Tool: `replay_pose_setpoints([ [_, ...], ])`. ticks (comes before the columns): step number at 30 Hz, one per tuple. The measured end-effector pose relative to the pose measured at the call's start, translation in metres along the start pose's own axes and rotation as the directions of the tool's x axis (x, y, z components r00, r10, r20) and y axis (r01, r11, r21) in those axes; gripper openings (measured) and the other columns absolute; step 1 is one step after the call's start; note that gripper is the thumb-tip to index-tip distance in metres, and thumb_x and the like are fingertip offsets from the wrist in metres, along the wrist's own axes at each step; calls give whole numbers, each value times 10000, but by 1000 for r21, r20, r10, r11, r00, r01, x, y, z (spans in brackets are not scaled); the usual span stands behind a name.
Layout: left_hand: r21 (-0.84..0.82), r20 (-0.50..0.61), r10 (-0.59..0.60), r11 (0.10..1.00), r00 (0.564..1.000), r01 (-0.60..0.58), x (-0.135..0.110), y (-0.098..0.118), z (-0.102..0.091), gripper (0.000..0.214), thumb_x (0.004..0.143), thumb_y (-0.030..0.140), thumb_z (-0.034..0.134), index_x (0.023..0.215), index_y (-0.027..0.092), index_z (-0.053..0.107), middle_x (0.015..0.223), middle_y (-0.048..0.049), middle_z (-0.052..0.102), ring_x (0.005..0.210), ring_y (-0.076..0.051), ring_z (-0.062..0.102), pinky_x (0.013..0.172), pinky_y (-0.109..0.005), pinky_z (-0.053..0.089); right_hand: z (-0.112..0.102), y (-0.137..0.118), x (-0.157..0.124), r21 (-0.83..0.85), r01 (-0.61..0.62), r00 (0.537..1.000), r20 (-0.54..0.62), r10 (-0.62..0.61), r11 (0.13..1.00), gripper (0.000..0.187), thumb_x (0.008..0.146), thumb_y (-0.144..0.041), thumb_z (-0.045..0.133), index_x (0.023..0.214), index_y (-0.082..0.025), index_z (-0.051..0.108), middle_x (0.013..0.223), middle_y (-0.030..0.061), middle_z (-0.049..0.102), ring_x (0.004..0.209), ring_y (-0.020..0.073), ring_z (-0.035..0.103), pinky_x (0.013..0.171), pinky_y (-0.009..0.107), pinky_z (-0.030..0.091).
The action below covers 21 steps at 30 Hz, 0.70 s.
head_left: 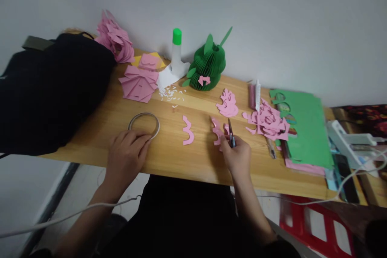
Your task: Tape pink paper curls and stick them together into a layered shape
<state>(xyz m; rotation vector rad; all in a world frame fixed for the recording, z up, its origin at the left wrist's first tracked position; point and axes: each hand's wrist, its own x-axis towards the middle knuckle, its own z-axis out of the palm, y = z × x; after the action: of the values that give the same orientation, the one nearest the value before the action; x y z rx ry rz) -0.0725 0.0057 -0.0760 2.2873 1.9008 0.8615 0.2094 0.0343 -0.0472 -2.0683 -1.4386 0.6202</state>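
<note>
My left hand (pixel 127 150) rests near the table's front edge, its fingers closed over the near rim of a thin tape roll (pixel 144 113). In my right hand (pixel 237 155) is a slim dark pointed tool that looks like closed scissors (pixel 231 135), tips facing away from me. A wavy pink paper cutout (pixel 216 131) lies at that hand's fingertips; whether it is gripped or only touched is unclear. Between my hands lies another scalloped pink cutout (pixel 188 131). Beyond the right hand sits a small stack of pink cutouts (pixel 227 104).
At the back stand a glue stick (pixel 177 50) and a green honeycomb paper figure (pixel 208 64). Folded pink paper (pixel 139 84) lies left, near a black bag (pixel 57 92). Pink scraps (pixel 269 121), green sheets (pixel 310 125), a phone (pixel 346 177) and a power strip (pixel 347 145) occupy the right.
</note>
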Motion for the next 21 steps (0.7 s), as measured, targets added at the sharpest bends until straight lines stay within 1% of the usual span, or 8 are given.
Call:
replay_pose_setpoints([
  [5,-248,9,-29,968,1000,30,3,15,-5,125,917,258,557,904,223,676,861,-44,703,828,-231,653,782,-397,506,4,-5,-6,-56,7,999,-37,-9,998,361,791,-477,558,632,-177,681,526,84,653,442,191,515,486,289,317],
  [8,-415,20,-55,908,998,58,7,31,-10,99,911,262,577,897,219,666,851,-29,704,815,-195,669,776,-345,538,1,-11,-13,-2,17,997,-72,-18,1000,368,811,-486,557,768,-159,720,618,82,681,492,187,535,515,294,360],
  [10,-475,25,-39,879,999,46,9,43,-13,111,917,277,567,897,220,660,834,-19,708,784,-170,675,727,-304,557,-4,-17,-18,126,65,995,-82,-55,990,342,814,-458,578,884,-155,720,707,74,696,546,177,557,540,289,398],
  [11,-513,35,-32,857,999,45,11,49,-15,108,914,274,569,895,220,660,832,-19,711,776,-163,679,707,-290,563,-6,-21,-21,216,90,995,-52,-81,972,329,815,-447,591,916,-160,716,715,58,687,549,165,550,536,281,404],
  [13,-612,75,-20,788,997,62,14,59,-18,75,892,252,597,883,223,665,832,-21,718,766,-159,685,694,-279,572,-11,-31,-27,416,78,986,101,-131,906,308,818,-455,614,899,-173,710,609,1,599,488,128,477,475,256,363],
  [16,-759,150,17,642,989,104,17,74,-21,34,849,203,654,866,226,672,840,-21,725,760,-154,685,719,-279,572,-16,-47,-33,643,-163,891,421,-168,748,354,817,-530,630,751,-183,656,456,-83,365,377,70,272,375,221,219],
  [18,-790,205,49,598,978,136,17,81,-23,39,843,194,663,860,229,670,834,-12,725,753,-149,682,742,-282,566,-19,-54,-35,712,-301,845,508,-169,634,387,766,-545,688,647,-196,570,430,-110,298,357,44,197,350,205,167],
  [21,-800,257,58,573,965,179,16,90,-27,106,837,206,680,938,235,663,837,3,719,777,-145,682,784,-280,554,-22,-56,-36,751,-399,831,538,-138,525,387,692,-505,768,640,-206,529,396,-135,271,339,27,154,329,187,115],
])
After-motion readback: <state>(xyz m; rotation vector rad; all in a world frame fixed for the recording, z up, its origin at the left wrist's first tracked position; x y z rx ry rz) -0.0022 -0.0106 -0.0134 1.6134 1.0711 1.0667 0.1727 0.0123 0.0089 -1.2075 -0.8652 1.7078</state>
